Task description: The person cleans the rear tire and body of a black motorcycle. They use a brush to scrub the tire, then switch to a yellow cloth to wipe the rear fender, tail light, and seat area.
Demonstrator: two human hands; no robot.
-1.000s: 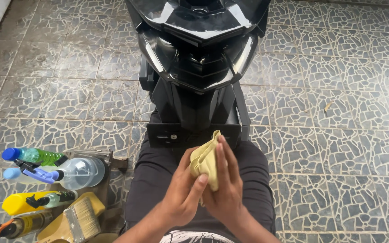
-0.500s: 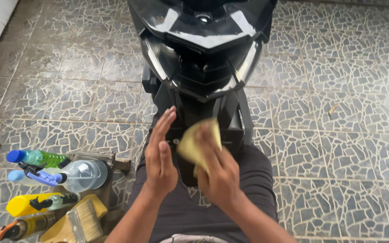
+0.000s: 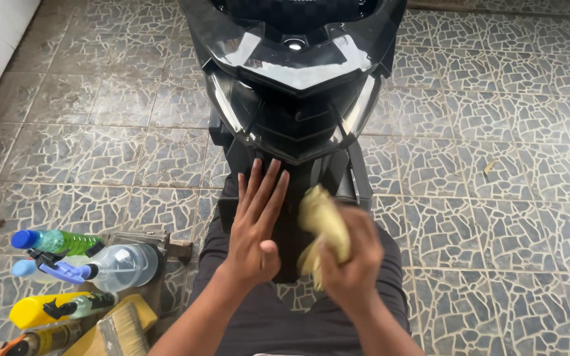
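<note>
The right hand (image 3: 348, 260) was clenched around a crumpled yellow cloth (image 3: 324, 224), the fingers folded over its lower part while the upper bunch stuck out above the knuckles. The cloth sat just beside the lower black panel of the glossy black scooter front (image 3: 295, 99), below its pointed headlight cluster; whether it touched the panel could not be told. The left hand (image 3: 255, 227) was flat and open, fingers straight and close together, thumb tucked toward the palm, its fingertips lying against the same dark panel just left of the cloth. Both forearms reached up from the bottom edge over the person's dark trousers (image 3: 278, 323). To the left, on the grey mosaic-tiled floor (image 3: 496, 198), lay a green bottle with a blue cap (image 3: 54, 242), a clear spray bottle with a blue trigger (image 3: 100, 267), a yellow bottle (image 3: 61, 308) and a flat paintbrush with pale bristles (image 3: 123, 329), close together.
</note>
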